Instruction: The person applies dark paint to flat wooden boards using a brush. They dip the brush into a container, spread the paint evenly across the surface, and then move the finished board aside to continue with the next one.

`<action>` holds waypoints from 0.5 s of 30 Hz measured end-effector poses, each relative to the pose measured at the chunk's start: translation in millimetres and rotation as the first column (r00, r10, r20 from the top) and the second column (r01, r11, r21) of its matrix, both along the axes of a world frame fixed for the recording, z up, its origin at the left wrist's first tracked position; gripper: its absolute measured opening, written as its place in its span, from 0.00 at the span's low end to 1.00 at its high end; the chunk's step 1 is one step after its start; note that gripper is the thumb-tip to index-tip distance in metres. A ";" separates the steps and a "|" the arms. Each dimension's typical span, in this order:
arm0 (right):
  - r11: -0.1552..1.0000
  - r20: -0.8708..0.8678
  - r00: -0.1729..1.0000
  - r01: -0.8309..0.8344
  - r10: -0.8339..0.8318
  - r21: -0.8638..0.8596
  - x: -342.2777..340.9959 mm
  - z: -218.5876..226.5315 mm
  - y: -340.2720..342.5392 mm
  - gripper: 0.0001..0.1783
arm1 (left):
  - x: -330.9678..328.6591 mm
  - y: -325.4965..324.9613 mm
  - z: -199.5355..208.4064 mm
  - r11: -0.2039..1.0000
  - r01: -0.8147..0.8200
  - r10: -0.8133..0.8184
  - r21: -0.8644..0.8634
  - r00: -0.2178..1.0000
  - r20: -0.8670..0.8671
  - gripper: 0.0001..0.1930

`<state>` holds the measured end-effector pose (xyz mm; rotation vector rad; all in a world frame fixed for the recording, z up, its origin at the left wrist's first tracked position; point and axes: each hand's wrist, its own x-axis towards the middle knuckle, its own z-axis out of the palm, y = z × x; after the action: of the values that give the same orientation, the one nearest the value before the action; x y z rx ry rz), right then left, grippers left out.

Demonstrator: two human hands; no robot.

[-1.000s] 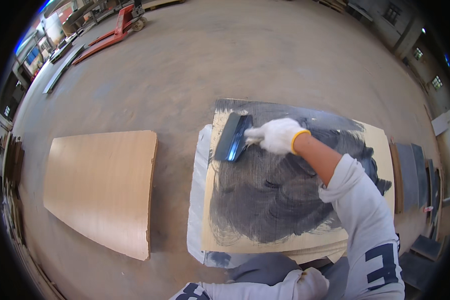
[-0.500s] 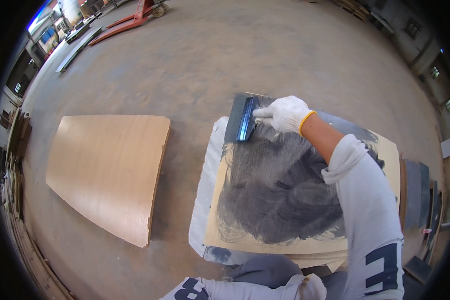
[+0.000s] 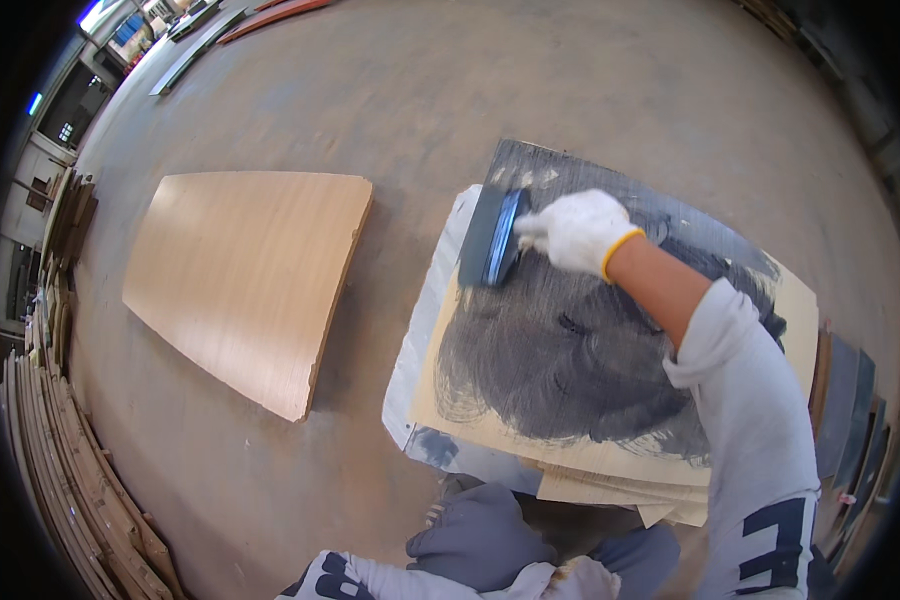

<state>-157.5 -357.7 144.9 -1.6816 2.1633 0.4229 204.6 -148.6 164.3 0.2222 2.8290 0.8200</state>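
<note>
In a white knit glove with a yellow cuff, my right hand (image 3: 578, 232) is closed on a wide flat spreader (image 3: 502, 240) with a shiny blue strip and a dark blade. The blade rests on a pale thin board (image 3: 794, 322), near its far left corner. Dark grey paste (image 3: 560, 370) covers most of that board in streaky swirls. My left hand (image 3: 582, 578), also gloved, lies low by my lap at the lower edge; its fingers do not show clearly.
To the left, a wood-grain panel (image 3: 255, 280) with one ragged edge lies on the concrete floor. More pale sheets (image 3: 620, 488) stick out under the coated board. Stacked strips (image 3: 75, 470) line the far left; dark panels (image 3: 842, 400) stand at right. A red pallet jack fork (image 3: 275, 18) shows at the back.
My right hand has drawn the spreader a little nearer along the board's left side, and dark paste now covers the far left corner. The whole view has shifted.
</note>
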 end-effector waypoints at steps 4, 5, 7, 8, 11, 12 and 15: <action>0.989 -0.072 0.989 0.123 -0.129 -0.077 -37.1 0.9 -13.5 0.17 | 16.6 32.3 12.5 0.995 -0.069 0.069 -0.070 0.998 -0.001 0.12; 0.994 -0.102 0.991 0.077 -0.085 -0.084 -32.7 -3.8 -6.9 0.18 | 19.5 38.4 12.7 0.992 -0.087 0.087 -0.090 0.996 -0.001 0.12; 0.995 0.024 0.995 -0.099 0.099 -0.022 18.2 6.9 8.2 0.18 | 26.7 50.6 16.5 0.982 -0.143 0.145 -0.125 0.989 0.006 0.12; 0.992 0.022 0.991 -0.129 0.129 -0.002 29.6 -3.7 11.9 0.18 | 30.9 57.1 18.3 0.977 -0.165 0.168 -0.132 0.986 0.013 0.12; 0.994 -0.018 1.000 0.008 -0.010 -0.109 -10.9 -11.4 2.8 0.19 | 34.9 75.2 21.6 0.975 -0.195 0.201 -0.104 0.979 0.042 0.13; 0.995 -0.039 0.996 0.071 -0.074 -0.073 -19.3 -2.0 -8.1 0.19 | 36.0 80.7 21.7 0.977 -0.202 0.208 -0.074 0.975 0.082 0.13; 0.995 -0.090 0.993 0.075 -0.081 -0.068 -25.9 -4.2 -13.4 0.19 | 44.8 105.2 -3.0 0.971 -0.235 0.235 -0.043 0.972 0.003 0.12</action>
<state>-183.4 -371.1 140.7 -1.6335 2.3241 0.4212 249.4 -43.4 161.3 -0.1253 2.8982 0.8013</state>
